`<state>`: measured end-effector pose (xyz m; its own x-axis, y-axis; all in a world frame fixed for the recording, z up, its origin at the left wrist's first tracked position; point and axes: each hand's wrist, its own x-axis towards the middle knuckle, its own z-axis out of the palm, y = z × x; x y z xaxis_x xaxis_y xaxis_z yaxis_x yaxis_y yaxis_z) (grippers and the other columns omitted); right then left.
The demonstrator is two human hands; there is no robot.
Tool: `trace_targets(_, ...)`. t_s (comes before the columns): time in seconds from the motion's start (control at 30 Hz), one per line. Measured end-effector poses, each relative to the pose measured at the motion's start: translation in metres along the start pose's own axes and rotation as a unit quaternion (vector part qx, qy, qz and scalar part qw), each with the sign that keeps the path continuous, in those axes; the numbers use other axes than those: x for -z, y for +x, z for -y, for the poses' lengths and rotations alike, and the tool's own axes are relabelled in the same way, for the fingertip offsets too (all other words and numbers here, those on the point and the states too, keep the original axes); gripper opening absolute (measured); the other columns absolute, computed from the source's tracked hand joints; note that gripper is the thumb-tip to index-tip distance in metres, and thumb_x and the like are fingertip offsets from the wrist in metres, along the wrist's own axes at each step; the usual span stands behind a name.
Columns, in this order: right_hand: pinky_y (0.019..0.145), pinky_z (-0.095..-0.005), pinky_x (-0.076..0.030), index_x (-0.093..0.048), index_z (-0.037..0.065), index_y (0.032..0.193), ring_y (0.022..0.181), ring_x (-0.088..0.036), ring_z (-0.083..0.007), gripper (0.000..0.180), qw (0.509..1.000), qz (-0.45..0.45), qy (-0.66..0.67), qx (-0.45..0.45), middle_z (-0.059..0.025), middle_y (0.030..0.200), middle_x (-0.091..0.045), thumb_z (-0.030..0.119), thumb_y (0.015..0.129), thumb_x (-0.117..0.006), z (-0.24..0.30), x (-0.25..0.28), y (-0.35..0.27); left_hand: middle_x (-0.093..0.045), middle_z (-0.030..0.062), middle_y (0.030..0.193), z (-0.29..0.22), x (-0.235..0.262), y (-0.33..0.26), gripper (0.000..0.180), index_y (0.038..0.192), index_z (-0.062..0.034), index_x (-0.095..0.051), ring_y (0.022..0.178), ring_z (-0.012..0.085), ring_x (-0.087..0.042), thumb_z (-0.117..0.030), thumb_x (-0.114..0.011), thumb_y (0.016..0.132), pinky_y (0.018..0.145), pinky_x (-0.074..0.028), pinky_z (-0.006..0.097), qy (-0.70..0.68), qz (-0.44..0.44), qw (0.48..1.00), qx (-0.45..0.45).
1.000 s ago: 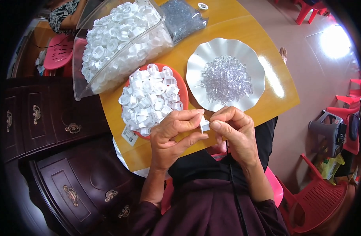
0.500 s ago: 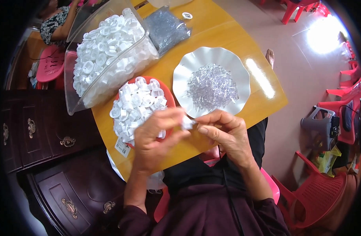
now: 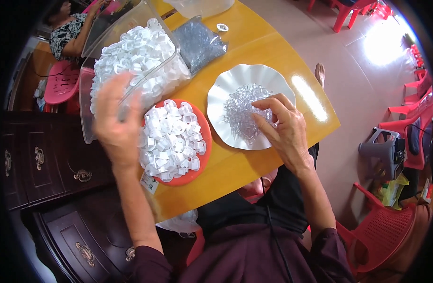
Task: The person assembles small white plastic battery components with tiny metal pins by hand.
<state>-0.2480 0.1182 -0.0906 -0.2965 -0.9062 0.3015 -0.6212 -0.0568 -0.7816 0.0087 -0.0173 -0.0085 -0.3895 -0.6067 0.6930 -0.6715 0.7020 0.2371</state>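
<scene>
My left hand (image 3: 115,125), blurred by motion, is raised at the near side of a clear plastic bin (image 3: 86,125) heaped with small white round plastic fittings (image 3: 131,52). Its fingers look spread, and no held piece shows. My right hand (image 3: 285,125) hovers over a white scalloped plate (image 3: 226,75), thumb and forefinger curved but apart, with nothing visible between them. Small clear plastic pins (image 3: 242,106) lie in a pile on that plate, just under the fingertips. Between my hands stands a red-orange plate (image 3: 203,162) piled with white plastic fittings (image 3: 171,141).
A grey plastic bag (image 3: 197,42) and a small white round piece (image 3: 222,27) lie farther back on the yellow table (image 3: 254,174). Dark wooden drawers (image 3: 65,226) stand at the left. Another person (image 3: 72,35) sits at far left. Red chairs (image 3: 381,221) and a grey stool (image 3: 381,148) are at right.
My hands, together over the table with a small white piece between them, have parted. The left swung up and left to the bin; the right moved up onto the pile of clear pins.
</scene>
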Motion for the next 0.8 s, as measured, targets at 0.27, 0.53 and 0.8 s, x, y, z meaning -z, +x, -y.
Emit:
trace_targets(0.27, 0.075, -0.038, -0.053, -0.068, 0.011, 0.099, 0.095, -0.063, -0.0272, 0.016, 0.998, 0.009, -0.057, -0.01, -0.0068, 0.098, -0.061, 0.014, 0.084, -0.07, 0.004, -0.011, -0.008, -0.063, 0.0054, 0.094, -0.071, -0.082, -0.027, 0.024, 0.109, -0.0008, -0.068, 0.074, 0.0109, -0.056, -0.007, -0.072, 0.086, 0.066, -0.047, 0.025, -0.275, 0.251, 0.921, 0.116)
trace_targets(0.53, 0.072, -0.0363, -0.053, -0.067, 0.013, 0.097, 0.092, -0.063, -0.0241, 0.014, 0.998, -0.026, -0.047, 0.013, -0.0045, 0.094, -0.059, 0.012, 0.083, -0.07, -0.002, -0.014, -0.015, -0.065, 0.0082, 0.085, -0.073, -0.105, -0.022, 0.014, 0.094, 0.0026, -0.068, 0.068, 0.0119, -0.058, -0.007, -0.073, 0.085, 0.063, -0.048, 0.026, -0.318, 0.302, 0.882, 0.172)
trace_targets(0.8, 0.07, -0.0363, -0.053, -0.067, 0.011, 0.098, 0.088, -0.064, -0.025, 0.015, 1.0, -0.029, -0.003, 0.009, -0.0057, 0.096, -0.06, 0.013, 0.083, -0.07, -0.003, -0.011, -0.016, -0.062, -0.0007, 0.084, -0.071, -0.092, -0.028, 0.012, 0.09, 0.0019, -0.068, 0.072, 0.0044, -0.053, -0.008, -0.073, 0.087, 0.067, -0.044, 0.021, -0.411, 0.26, 0.83, 0.274)
